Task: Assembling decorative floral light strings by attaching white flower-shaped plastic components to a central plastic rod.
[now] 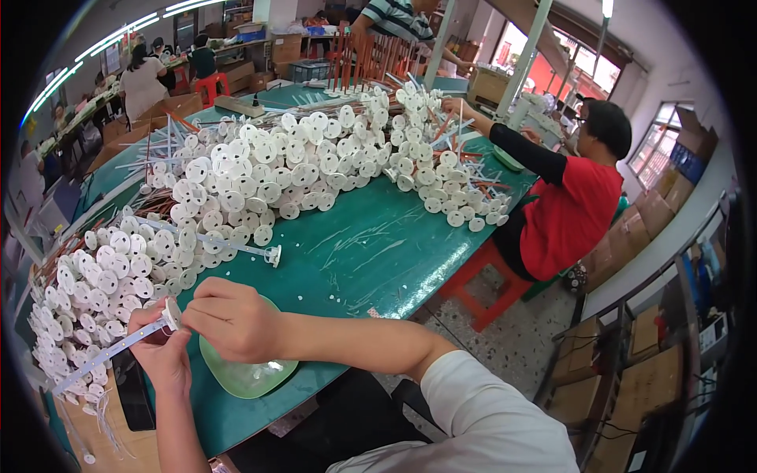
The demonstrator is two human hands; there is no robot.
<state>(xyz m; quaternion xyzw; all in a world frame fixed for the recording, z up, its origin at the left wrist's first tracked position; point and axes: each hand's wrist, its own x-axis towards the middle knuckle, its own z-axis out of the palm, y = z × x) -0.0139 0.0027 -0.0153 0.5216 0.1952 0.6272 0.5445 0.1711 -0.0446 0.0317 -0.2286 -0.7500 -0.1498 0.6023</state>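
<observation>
My left hand (164,355) is closed around the capped end of a clear strip dotted with small lights (109,352). The strip slants down to the left, over the edge of a pile. On its upper end sits a white round cap (171,313), facing my right hand. The fingers of my right hand (236,319) are pinched together against this cap; whatever small thing is between them is hidden. Just below my right wrist lies a green dish (244,381), partly covered by my forearm. A single capped strip (236,246) lies across the table beyond my hands.
Heaps of white-capped strips (260,162) cover the left and far parts of the green table (355,252). A dark phone (132,392) lies by my left forearm. A co-worker in red (572,205) sits at the right side, reaching to the heap. Boxes (639,229) line the right wall.
</observation>
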